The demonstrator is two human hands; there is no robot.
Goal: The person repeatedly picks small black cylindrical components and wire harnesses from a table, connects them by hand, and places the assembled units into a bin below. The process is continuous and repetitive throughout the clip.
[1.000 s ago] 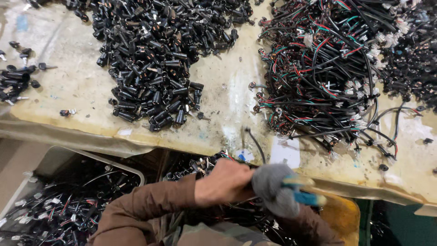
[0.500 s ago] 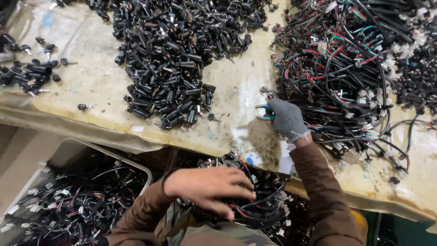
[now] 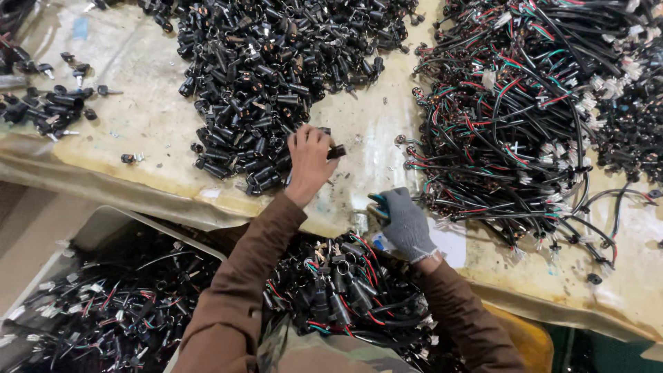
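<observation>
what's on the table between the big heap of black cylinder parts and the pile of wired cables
Mostly bare, stained table cover in the head view; the left hand reaches into it, holding a small black part.

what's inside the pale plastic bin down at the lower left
The pale plastic bin holds a tangle of black wire harnesses with red and green leads and white connectors. The brown-sleeved left arm covers its right side; the bottom is hidden.

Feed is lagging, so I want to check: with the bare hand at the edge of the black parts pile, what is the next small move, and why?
Probably lift the left hand clear of the pile of black cylindrical parts and bring it toward the gloved right hand. Its fingers already pinch one small black part, and the right hand rests on the table holding a teal-handled tool.
</observation>
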